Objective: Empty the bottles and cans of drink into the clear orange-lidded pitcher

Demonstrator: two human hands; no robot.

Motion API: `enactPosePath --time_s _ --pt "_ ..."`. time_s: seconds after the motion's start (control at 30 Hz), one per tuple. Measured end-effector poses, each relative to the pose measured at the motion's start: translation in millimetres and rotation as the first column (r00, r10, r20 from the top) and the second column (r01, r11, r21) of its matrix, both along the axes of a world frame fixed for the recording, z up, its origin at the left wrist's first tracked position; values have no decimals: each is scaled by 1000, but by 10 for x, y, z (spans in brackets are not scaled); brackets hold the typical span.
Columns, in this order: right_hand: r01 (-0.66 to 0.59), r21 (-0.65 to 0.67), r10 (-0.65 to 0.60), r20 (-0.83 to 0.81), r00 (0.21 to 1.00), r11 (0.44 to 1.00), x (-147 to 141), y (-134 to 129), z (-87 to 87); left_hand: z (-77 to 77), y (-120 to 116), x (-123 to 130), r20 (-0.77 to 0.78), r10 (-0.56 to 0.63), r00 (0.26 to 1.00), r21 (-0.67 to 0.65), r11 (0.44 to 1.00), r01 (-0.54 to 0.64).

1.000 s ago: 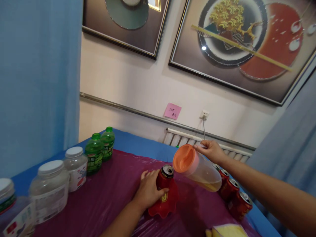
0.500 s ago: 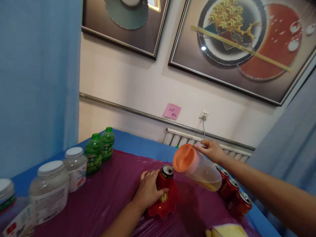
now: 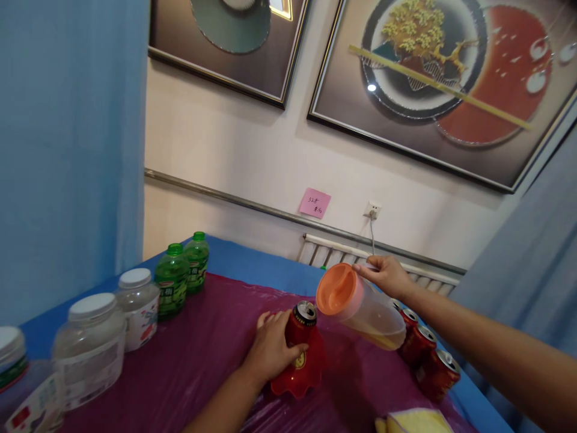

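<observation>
My left hand (image 3: 274, 349) is wrapped round a red drink can (image 3: 301, 323) with an opened top. The can stands upright on a red dish with a wavy rim (image 3: 297, 382). In my right hand (image 3: 387, 275) is the handle of a clear plastic pitcher (image 3: 376, 319) with an orange lid (image 3: 339, 290). The pitcher is tilted toward the can, its lid close beside the can's top. A little yellowish liquid lies along the pitcher's lower side. Whether any liquid is flowing out, I cannot tell.
Several red cans (image 3: 419, 346) stand at the right. Along the left are clear jars with white lids (image 3: 92, 349) and two green bottles (image 3: 174, 282). A yellow cloth (image 3: 417, 421) lies at the front right. Purple plastic sheeting (image 3: 180, 373) covers the blue table (image 3: 238, 252).
</observation>
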State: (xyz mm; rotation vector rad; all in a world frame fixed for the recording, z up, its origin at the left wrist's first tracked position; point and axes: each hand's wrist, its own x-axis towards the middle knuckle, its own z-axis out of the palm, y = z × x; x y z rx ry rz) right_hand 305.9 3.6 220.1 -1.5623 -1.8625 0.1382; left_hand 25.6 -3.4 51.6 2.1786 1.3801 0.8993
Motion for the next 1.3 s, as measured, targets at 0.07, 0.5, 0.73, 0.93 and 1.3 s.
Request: enactPosePath --time_s 0.07,0.5,0.73,0.93,1.3 --pt "-6 9 6 -3 1000 1000 -3 -2 -1 1 0 3 -2 -4 1000 -2 1000 4" --pt "-4 -21 4 1 1000 1000 -9 -20 23 -3 8 7 -2 -1 1000 -10 1000 1" --pt "-7 -21 6 -12 1000 1000 -10 -18 21 -13 14 -1 -6 -3 1000 -2 1000 3" --pt "7 -16 -7 -6 1000 1000 -19 -31 34 -24 17 4 -10 7 1000 -2 1000 -7" --pt "2 -11 -2 -4 1000 1000 -2 -14 8 -12 9 1 -2 4 1000 5 1000 -4"
